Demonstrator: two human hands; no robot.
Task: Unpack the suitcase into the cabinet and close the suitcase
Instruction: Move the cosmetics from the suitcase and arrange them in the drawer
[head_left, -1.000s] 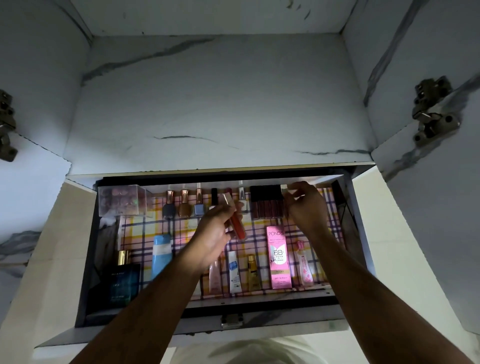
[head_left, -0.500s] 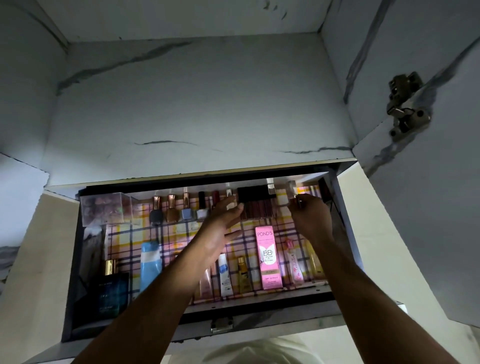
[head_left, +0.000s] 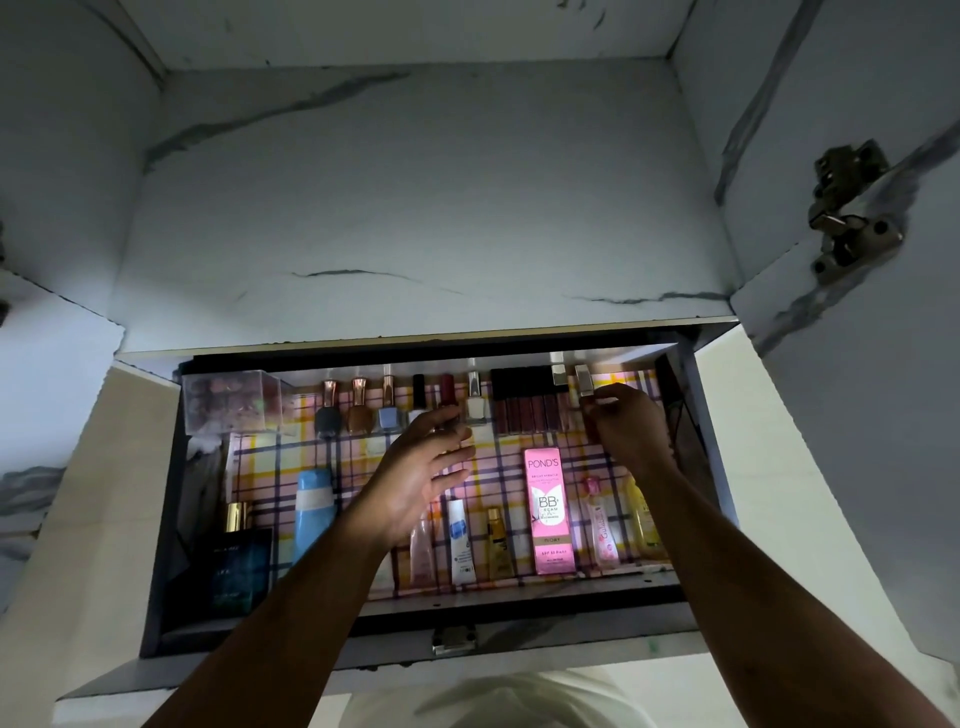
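Right hand (head_left: 631, 434) fingers pinch a small silver-capped bottle (head_left: 583, 382); left hand (head_left: 421, 467) spread, empty, beside a white nail-polish bottle (head_left: 475, 402). Seat it upright beside the dark lip-gloss row (head_left: 527, 400) on the lit plaid-lined cabinet shelf (head_left: 270, 462). Suitcase unseen.

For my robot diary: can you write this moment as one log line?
left hand: open, empty, over plaid liner | right hand: fingers at silver-capped bottle | Pond's box: standing

both arms outstretched, left hand (head_left: 423, 470) splayed, right hand (head_left: 626, 423) pinching
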